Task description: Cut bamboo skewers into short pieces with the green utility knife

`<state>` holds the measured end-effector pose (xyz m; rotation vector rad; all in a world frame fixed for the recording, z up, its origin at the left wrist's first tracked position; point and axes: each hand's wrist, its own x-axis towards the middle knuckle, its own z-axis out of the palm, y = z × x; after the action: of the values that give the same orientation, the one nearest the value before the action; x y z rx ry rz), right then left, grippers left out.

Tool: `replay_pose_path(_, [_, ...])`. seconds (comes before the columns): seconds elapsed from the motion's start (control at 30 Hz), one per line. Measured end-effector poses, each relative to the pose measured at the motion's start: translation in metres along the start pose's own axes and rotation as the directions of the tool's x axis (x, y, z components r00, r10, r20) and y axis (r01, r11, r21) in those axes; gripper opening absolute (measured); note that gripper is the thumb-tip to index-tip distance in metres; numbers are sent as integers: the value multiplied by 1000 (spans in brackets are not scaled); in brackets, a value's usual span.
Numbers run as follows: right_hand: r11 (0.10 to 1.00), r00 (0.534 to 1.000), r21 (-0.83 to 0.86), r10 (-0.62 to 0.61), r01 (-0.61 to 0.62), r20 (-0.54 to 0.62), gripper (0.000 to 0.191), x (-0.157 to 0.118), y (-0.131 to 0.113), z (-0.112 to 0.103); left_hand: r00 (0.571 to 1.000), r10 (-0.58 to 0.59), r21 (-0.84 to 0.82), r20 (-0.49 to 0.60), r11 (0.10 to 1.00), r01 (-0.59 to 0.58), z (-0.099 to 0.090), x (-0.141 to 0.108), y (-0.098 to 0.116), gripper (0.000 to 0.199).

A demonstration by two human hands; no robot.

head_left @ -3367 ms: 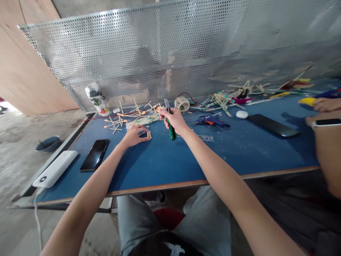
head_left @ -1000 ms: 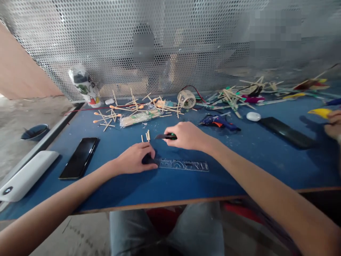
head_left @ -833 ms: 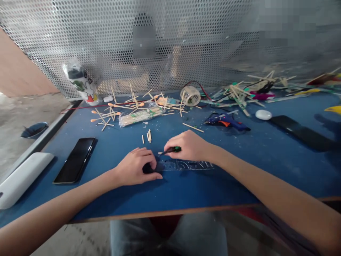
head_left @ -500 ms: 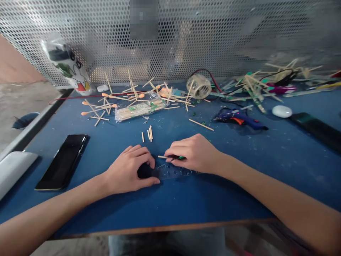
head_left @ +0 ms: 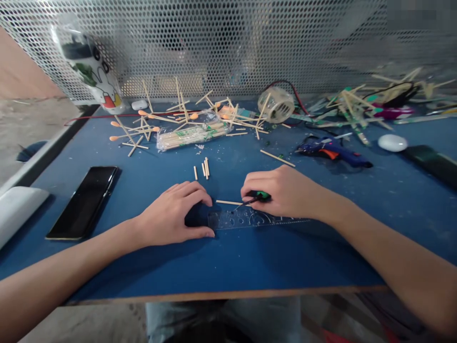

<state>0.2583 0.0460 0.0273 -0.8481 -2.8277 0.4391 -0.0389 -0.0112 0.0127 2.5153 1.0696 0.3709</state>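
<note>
A clear plastic ruler (head_left: 257, 220) with cut-out shapes lies flat on the blue table. My left hand (head_left: 174, 213) rests at its left end, thumb and fingers apart in a wide curve; whether it touches the ruler is unclear. Along the ruler's upper edge lies a thin wooden stick (head_left: 228, 202). My right hand (head_left: 278, 189) is closed on a slim black-and-green tool (head_left: 262, 195) whose thin tip points left and down over the ruler. Those fingers also hide the stick's right end. Several short cut stick pieces (head_left: 205, 169) lie beyond my left hand.
A black phone (head_left: 84, 202) lies at left. Cotton swabs, stick frames and a packet of sticks (head_left: 194, 136) spread along the back, beside a tape roll (head_left: 276, 105). A blue glue gun (head_left: 333, 151) and white oval case (head_left: 392, 142) are at right. Behind stands a perforated metal panel (head_left: 221, 47).
My right hand has shifted right with the tool, uncovering more of the stick and ruler. My left hand's fingers have opened a little wider. The whole view has moved slightly.
</note>
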Motion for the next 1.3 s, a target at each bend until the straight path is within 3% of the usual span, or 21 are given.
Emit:
replay_pose_path(0.23, [1000, 999, 22, 16, -17, 45, 10, 2, -9, 0, 1000, 3, -17, -13, 1000, -3, 1, 0, -3, 51])
replay_pose_path(0.6, [999, 998, -6, 40, -40, -38, 9, 2, -23, 18, 1000, 9, -12, -15, 1000, -9, 3, 1, -5, 57])
replay_pose_path(1.3, [1000, 1000, -3, 25, -25, 3, 9, 4, -28, 14, 1000, -20, -18, 24, 1000, 21, -2, 0, 4, 52])
